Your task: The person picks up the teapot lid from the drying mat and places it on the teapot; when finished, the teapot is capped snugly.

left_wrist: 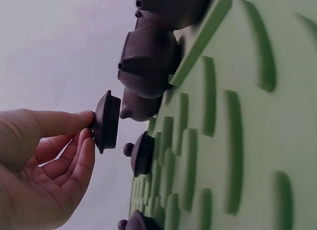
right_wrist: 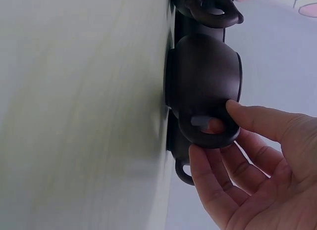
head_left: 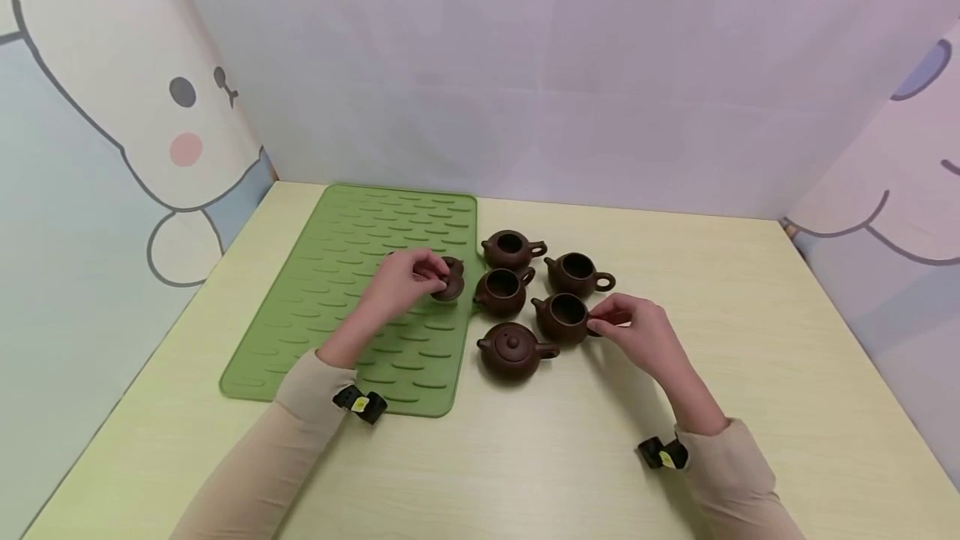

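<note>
My left hand [head_left: 401,283] pinches a dark brown teapot lid [left_wrist: 107,122] by its knob, above the right part of the green mat [head_left: 337,273]. In the left wrist view the lid hangs tilted clear of the mat, near a second lid [left_wrist: 143,155] lying knob up on it. My right hand [head_left: 637,336] holds the ring handle of a small lidless teapot [head_left: 566,317] between thumb and fingers. That teapot stands upright on the table, its opening facing up. Beside it, nearer the body, sits a teapot with its lid on [head_left: 510,352].
More lidless teapots stand close by: one at the back [head_left: 510,248], one by the mat edge [head_left: 501,292], one to the right [head_left: 577,273]. Another lid [left_wrist: 141,222] lies farther along the mat, mostly hidden behind my left hand in the head view. A pale curtain [head_left: 540,73] closes the back.
</note>
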### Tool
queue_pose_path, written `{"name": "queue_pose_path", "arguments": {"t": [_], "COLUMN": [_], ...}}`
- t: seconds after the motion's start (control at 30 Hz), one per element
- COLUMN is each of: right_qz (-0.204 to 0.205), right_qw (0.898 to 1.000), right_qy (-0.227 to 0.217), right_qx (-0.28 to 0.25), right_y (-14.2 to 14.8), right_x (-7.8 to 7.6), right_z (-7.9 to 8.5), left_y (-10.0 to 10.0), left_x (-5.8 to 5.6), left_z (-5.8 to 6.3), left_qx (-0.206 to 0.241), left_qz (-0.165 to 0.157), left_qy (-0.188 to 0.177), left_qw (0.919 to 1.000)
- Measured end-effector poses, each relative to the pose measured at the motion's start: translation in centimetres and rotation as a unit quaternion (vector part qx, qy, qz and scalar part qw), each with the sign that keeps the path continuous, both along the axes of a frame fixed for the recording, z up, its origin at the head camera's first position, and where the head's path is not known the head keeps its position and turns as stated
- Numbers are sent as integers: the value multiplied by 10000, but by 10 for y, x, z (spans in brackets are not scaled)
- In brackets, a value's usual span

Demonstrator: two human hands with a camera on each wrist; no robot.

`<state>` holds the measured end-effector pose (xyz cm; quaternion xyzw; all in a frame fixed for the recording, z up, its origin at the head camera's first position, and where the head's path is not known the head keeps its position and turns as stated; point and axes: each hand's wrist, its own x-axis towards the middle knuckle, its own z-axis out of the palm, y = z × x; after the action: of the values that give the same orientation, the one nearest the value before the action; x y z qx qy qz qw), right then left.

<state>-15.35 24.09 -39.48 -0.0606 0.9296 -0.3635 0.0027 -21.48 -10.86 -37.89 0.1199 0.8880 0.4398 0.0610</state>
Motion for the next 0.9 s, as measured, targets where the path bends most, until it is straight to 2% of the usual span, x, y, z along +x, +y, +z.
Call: {"name": "queue_pose_path", "arguments": {"t": [0.3,0.5,0.9], "right_qz": [22,24,29], "right_qw": [10000,10000,10000], "right_qy": [-26,-58,-20], "right_qx": [17,-1,36], "right_y": [0,-1,1], "right_x": [-1,-2,-3], "right_z": [0,0,-1], "left_y": [10,21,47], "left_x": [4,7,5], "left_z": [15,23,25], "left_qx": [93,312,337], "left_qz": [-183,-396,-674], "left_qy": [109,191,255], "left_qw": [9997,9985,9968]}}
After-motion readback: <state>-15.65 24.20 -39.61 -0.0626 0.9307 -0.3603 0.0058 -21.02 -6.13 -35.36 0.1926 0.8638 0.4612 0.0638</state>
